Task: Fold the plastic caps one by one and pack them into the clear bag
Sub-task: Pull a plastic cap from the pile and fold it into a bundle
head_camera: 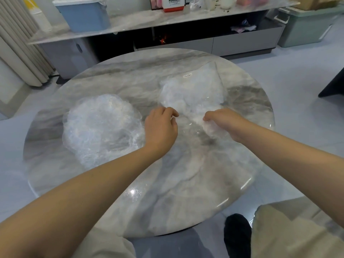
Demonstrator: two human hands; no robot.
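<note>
Round marble worktop (167, 192): near half bare, open approach from front edge. Obstacles: heap of plastic caps (100, 125) on left side; clear bag (193, 90) w/ packed caps at centre-right, reaching toward far edge. Both hands sit in the gap btwn heap & bag, left hand (160, 127) just beside heap, right hand (223, 123) at bag mouth. Bare strip along far-left rim behind heap; right rim past bag also free.

"Panasonic" reads on the white-and-red box (171, 4) on the far shelf — small label (187, 75) on the clear bag (195, 90) is too blurred to read.
</note>
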